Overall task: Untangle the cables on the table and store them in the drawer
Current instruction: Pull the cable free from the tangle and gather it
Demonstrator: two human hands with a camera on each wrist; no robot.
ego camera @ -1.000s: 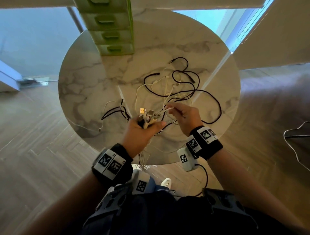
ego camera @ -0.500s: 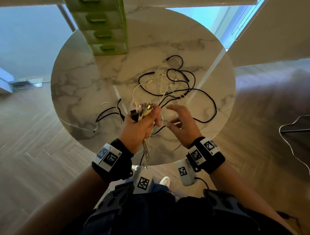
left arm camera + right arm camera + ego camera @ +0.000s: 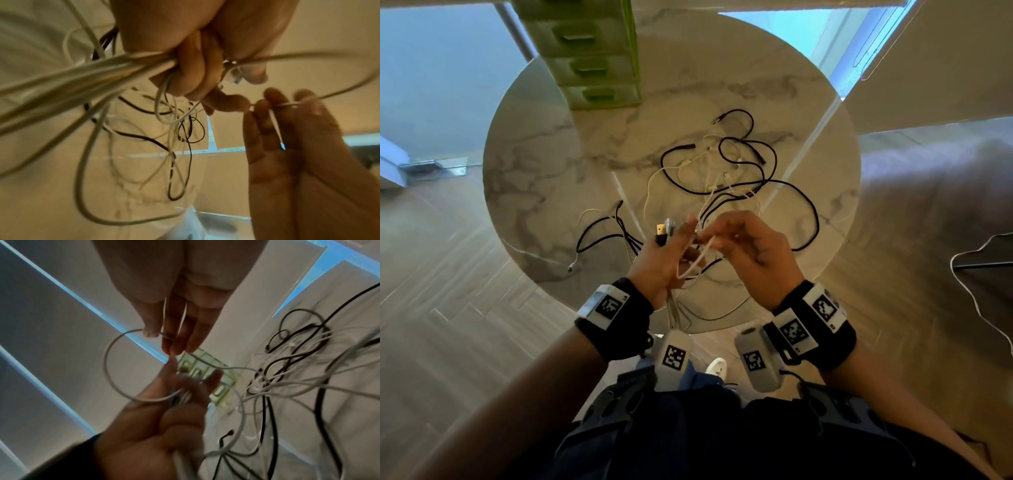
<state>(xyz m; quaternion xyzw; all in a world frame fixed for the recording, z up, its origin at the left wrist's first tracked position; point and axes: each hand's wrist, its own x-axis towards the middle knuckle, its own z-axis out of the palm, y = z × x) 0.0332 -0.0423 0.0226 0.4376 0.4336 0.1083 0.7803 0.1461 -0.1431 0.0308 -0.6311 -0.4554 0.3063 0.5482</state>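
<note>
A tangle of black and white cables [image 3: 726,171] lies on the round marble table [image 3: 544,171]. My left hand [image 3: 657,267] grips a bundle of cable ends [image 3: 131,65], and its USB plugs [image 3: 663,230] stick out above the fingers. The bundle hangs down past the table edge. My right hand [image 3: 753,246] is close beside the left and pinches a thin white cable [image 3: 115,344] between thumb and fingertips [image 3: 174,344]. That cable loops back to the left hand. The green drawer unit [image 3: 592,68] stands at the table's far left, its drawers closed.
A separate black and white cable [image 3: 599,236] lies on the table left of my hands. A white wire [image 3: 969,281] trails over the wooden floor at the right. Glass panels and a wall are beyond the table.
My right hand, open beside the bundle half a second ago, now pinches a white cable next to the left hand. The left hand still holds the bundle.
</note>
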